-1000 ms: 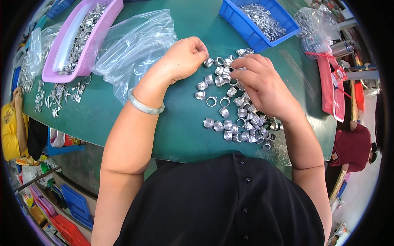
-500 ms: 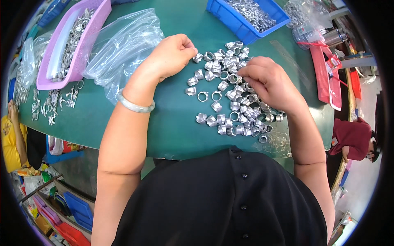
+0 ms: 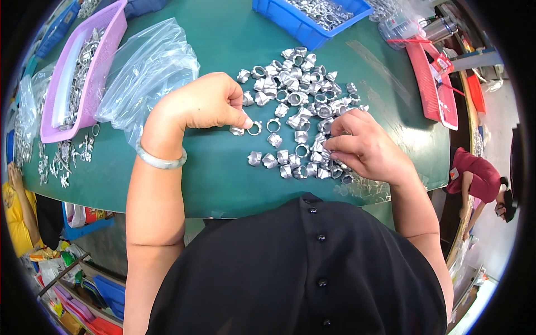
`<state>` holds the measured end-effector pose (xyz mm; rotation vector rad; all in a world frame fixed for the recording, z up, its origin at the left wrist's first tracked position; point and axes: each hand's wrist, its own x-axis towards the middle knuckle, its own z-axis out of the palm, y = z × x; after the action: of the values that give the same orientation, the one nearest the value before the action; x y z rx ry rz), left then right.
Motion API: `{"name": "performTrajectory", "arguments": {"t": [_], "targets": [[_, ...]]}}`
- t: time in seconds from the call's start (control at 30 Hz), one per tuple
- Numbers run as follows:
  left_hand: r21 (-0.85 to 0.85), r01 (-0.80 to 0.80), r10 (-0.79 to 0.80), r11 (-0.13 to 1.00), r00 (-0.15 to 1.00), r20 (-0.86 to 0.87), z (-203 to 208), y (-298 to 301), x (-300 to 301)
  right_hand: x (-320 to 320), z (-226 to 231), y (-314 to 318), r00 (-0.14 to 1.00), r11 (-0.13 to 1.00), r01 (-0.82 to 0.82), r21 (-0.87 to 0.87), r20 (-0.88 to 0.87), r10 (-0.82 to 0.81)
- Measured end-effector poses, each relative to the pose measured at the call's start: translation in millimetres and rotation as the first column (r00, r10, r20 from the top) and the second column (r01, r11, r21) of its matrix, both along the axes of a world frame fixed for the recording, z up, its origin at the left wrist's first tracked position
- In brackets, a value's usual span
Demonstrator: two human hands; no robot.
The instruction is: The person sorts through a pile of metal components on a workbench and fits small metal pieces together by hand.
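Observation:
Many silver-coloured metal rings [image 3: 296, 99], wide-topped and chunky, lie loosely spread on the green table in front of me. My left hand [image 3: 209, 103], with a pale bangle on its wrist, is closed in a pinch at the left edge of the spread. Its thumb and fingertips are down on a ring [image 3: 237, 131], partly covering it; another ring [image 3: 255, 128] lies right beside them. My right hand [image 3: 365, 145] reaches into the right side of the pile. Its fingers are bent together over rings there, and the fingertips partly hide what they grip.
Clear plastic bags [image 3: 153, 72] lie left of the rings, beside a pink basket [image 3: 106, 72] of metal pieces. A blue bin [image 3: 312, 38] of small metal parts stands at the far side. Right is a red-pink basket [image 3: 421, 78]. Other people are at both sides.
My left hand has moved down toward me, from the far left rings to the nearer ones. My right hand has shifted nearer along the pile. The whole view has shifted slightly.

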<state>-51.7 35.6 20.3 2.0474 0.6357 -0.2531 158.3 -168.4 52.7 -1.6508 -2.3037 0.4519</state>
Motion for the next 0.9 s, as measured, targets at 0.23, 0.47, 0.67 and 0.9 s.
{"name": "performTrajectory", "arguments": {"t": [0.23,0.47,0.67,0.9], "targets": [[-0.045,0.017,-0.018,0.999,1.000,-0.014,-3.3,-1.4,1.8,-6.3,-14.3,14.4,0.992,0.983,0.119,0.138,-0.050,-0.113],[-0.053,-0.017,0.018,0.998,1.000,0.010,-4.5,-3.0,4.9,-11.9,-34.5,41.5,0.993,0.961,0.121,0.248,-0.039,-0.114],[-0.019,-0.056,0.057,0.998,0.998,0.036,-8.3,-1.3,2.2,-12.1,-33.2,45.0,0.995,0.974,0.092,0.205,-0.050,-0.084],[0.030,-0.073,0.072,0.997,0.996,0.044,-6.0,-2.6,3.6,-9.9,-34.3,39.1,0.997,0.972,0.057,0.229,-0.058,-0.045]]}}
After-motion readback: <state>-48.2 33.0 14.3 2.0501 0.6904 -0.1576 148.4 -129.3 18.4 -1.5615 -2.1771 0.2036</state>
